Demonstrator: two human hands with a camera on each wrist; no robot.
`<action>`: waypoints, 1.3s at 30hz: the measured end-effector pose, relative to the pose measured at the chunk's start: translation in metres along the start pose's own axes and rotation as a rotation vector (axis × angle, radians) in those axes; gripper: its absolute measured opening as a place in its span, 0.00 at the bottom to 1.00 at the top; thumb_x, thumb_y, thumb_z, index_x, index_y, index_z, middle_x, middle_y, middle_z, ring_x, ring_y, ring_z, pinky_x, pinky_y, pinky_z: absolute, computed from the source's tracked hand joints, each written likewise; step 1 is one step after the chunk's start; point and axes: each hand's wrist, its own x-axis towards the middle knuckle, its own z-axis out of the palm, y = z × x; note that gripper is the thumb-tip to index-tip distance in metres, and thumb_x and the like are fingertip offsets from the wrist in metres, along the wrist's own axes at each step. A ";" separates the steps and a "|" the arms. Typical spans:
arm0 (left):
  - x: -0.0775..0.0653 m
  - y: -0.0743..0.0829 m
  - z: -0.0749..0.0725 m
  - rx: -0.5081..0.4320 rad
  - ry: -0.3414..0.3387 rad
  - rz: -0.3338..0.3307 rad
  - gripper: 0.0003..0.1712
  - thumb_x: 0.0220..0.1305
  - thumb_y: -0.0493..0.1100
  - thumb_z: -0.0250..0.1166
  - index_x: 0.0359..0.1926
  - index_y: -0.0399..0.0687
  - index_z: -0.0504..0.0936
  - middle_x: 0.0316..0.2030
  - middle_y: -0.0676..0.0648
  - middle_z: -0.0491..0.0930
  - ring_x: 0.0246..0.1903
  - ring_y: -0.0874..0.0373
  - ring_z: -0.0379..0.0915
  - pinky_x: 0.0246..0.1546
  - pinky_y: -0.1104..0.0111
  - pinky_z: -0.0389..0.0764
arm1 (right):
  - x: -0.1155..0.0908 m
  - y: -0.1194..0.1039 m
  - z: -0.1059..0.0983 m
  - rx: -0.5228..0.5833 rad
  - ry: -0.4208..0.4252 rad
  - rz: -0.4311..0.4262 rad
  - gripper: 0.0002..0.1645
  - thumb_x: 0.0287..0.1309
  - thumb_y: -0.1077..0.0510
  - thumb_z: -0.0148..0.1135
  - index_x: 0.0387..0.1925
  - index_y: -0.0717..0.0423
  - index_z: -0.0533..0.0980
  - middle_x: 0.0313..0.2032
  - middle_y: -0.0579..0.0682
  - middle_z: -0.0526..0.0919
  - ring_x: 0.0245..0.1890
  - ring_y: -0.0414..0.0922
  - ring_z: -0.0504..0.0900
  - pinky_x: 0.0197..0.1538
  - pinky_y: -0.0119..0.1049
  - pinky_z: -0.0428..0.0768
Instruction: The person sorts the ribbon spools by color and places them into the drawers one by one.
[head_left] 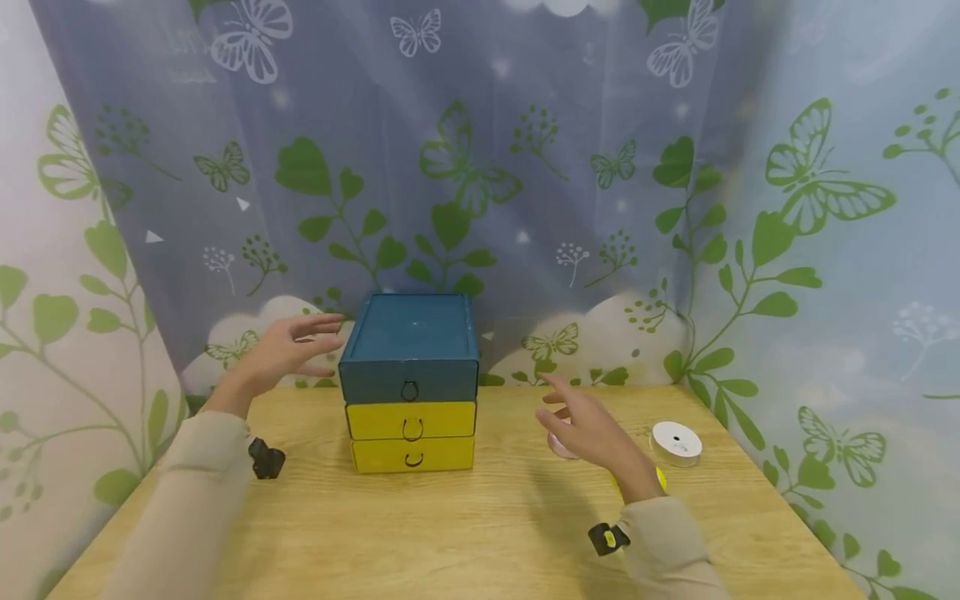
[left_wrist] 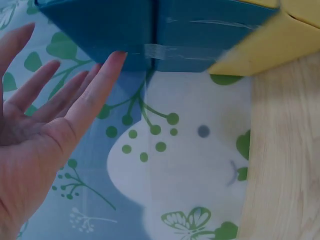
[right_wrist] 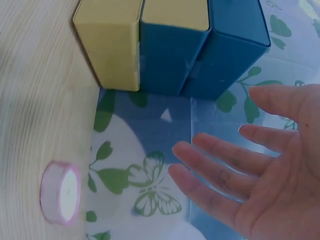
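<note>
A small drawer chest (head_left: 409, 382) stands on the wooden table (head_left: 465, 533), with a blue top drawer (head_left: 408, 389) and two yellow drawers (head_left: 411, 421) below, all pushed in. My left hand (head_left: 288, 348) hovers open just left of the chest's blue top, fingers straight; its fingertips (left_wrist: 116, 59) are close to the blue side wall (left_wrist: 100, 25). My right hand (head_left: 588, 429) floats open to the right of the chest, holding nothing, palm toward the chest (right_wrist: 175, 45). A pink tape roll (right_wrist: 61, 191) lies on the table under the right hand (right_wrist: 250, 170).
A white ribbon spool (head_left: 676, 442) sits at the right of the table, and something yellow (head_left: 660, 478) peeks out beside my right wrist. A butterfly-and-leaf curtain (head_left: 525, 167) hangs close behind and around the table. Bare wood stretches in front of the chest.
</note>
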 end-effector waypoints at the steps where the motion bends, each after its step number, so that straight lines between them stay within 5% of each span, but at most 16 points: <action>1: 0.002 0.002 -0.001 -0.007 -0.014 -0.009 0.37 0.79 0.47 0.59 0.80 0.39 0.57 0.79 0.32 0.56 0.72 0.29 0.62 0.51 0.54 0.89 | 0.000 -0.002 0.001 0.014 -0.006 0.002 0.38 0.76 0.53 0.55 0.80 0.56 0.56 0.66 0.68 0.76 0.58 0.63 0.84 0.61 0.60 0.82; 14: 0.020 0.012 -0.007 0.013 -0.125 -0.076 0.42 0.72 0.50 0.67 0.80 0.46 0.61 0.80 0.35 0.54 0.72 0.32 0.64 0.57 0.50 0.86 | 0.005 -0.017 0.006 0.085 -0.045 0.001 0.38 0.78 0.51 0.55 0.81 0.52 0.55 0.68 0.63 0.75 0.63 0.61 0.80 0.64 0.58 0.80; 28: 0.031 0.029 -0.011 -0.027 -0.277 -0.192 0.47 0.71 0.43 0.68 0.82 0.47 0.53 0.82 0.33 0.40 0.78 0.31 0.51 0.62 0.47 0.82 | 0.007 -0.028 0.008 0.066 -0.062 -0.038 0.38 0.77 0.52 0.55 0.80 0.52 0.57 0.65 0.63 0.79 0.62 0.59 0.81 0.63 0.58 0.81; 39: 0.031 0.012 -0.007 -0.111 -0.258 -0.221 0.43 0.72 0.44 0.66 0.81 0.48 0.55 0.83 0.34 0.35 0.81 0.33 0.40 0.63 0.46 0.81 | 0.013 -0.036 0.014 0.082 -0.142 -0.095 0.37 0.77 0.51 0.56 0.80 0.54 0.58 0.66 0.63 0.78 0.61 0.59 0.83 0.63 0.56 0.82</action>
